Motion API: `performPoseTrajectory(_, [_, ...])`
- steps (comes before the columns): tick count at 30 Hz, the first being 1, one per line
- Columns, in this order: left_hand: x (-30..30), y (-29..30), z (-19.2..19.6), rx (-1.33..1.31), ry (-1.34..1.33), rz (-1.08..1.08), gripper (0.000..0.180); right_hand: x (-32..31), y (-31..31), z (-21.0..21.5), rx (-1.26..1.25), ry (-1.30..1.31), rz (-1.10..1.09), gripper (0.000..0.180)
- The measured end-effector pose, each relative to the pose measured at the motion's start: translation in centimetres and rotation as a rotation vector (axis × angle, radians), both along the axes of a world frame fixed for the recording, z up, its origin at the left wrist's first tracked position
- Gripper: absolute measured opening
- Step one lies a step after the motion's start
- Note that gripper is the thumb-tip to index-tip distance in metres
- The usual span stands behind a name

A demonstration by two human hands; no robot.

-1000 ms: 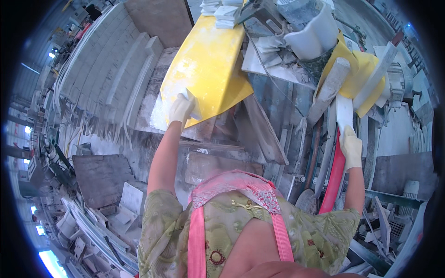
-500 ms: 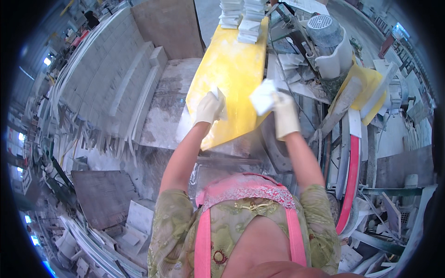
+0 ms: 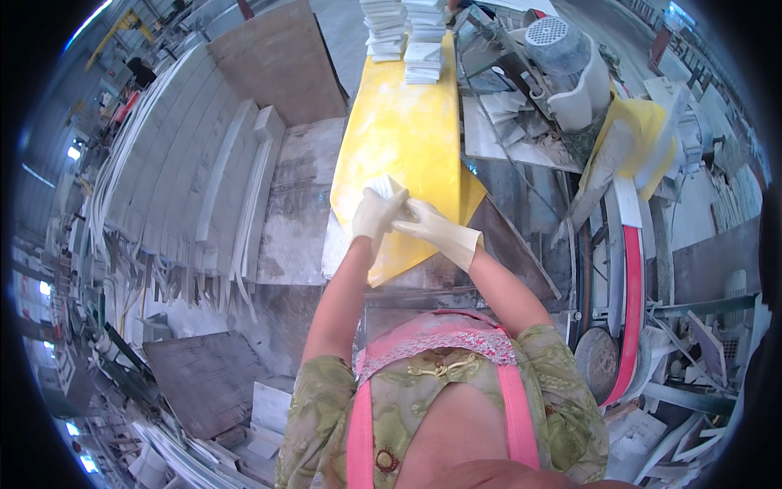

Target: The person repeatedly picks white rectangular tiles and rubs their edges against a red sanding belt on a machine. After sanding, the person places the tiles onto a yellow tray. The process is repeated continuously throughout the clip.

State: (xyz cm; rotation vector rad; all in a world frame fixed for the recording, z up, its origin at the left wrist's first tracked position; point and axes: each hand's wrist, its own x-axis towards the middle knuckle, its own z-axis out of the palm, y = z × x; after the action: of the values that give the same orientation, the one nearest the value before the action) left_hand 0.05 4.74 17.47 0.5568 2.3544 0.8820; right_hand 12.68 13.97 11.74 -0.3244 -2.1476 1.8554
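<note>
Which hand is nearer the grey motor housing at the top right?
Right. The right hand lies on the yellow board on the side toward the grey motor housing; the left hand sits farther left, touching it.

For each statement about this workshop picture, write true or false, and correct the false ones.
1. Both hands, left hand and right hand, wear pale gloves. True.
2. The hands meet over a blue board. False: the board is yellow.
3. Stacks of white tiles stand at the board's far end. True.
4. The left hand rests on a small white piece. True.
5. The red curved band lies to the person's left. False: it is on the right.
</note>
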Motion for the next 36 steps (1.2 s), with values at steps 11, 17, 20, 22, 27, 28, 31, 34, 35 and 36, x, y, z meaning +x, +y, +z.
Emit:
performPoseTrajectory(11, [-1.5, 1.5, -5.4, -0.181, 0.56, 0.045, 0.064, 22.8, 17.3, -3.6, 0.039, -0.092, -0.697, 0.045])
performPoseTrajectory(17, [-2.3, 1.2, -5.6, 0.11, 0.096, 0.139, 0.06, 39.8, 24.8, -4.4, 0.452, -0.5, -1.247, 0.052])
performPoseTrajectory(20, [-1.8, 1.0, -4.8, 0.089, 0.081, 0.176, 0.066, 43.3, 28.5, -3.8, 0.749, -0.67, -1.339, 0.056])
performPoseTrajectory(22, [-1.9, 1.0, -4.5, 0.109, 0.092, 0.147, 0.067, 44.4, 30.3, -3.6, 0.923, -0.755, -1.323, 0.057])
performPoseTrajectory(27, [-3.0, 0.7, -4.8, 0.016, 0.103, 0.15, 0.066, 41.7, 35.8, -3.4, 0.917, -0.948, -1.199, 0.067])
performPoseTrajectory(28, [-3.3, 0.5, -4.9, 0.019, 0.1, 0.143, 0.064, 40.9, 36.8, -3.3, 0.949, -0.953, -1.183, 0.071])
performPoseTrajectory(31, [-3.6, -0.1, -5.2, 0.047, 0.103, 0.13, 0.058, 38.1, 39.3, -3.4, 0.78, -1.009, -1.179, 0.089])
performPoseTrajectory(34, [-3.6, -0.6, -5.3, 0.064, 0.081, 0.136, 0.058, 36.7, 40.0, -3.9, 0.785, -0.98, -1.214, 0.097])
performPoseTrajectory(35, [-3.6, -0.7, -5.3, 0.057, 0.083, 0.134, 0.058, 36.7, 40.0, -4.1, 0.821, -0.967, -1.233, 0.097])
performPoseTrajectory(36, [-3.7, -0.6, -5.4, 0.024, 0.088, 0.153, 0.058, 36.8, 40.0, -4.3, 0.841, -0.962, -1.239, 0.098])
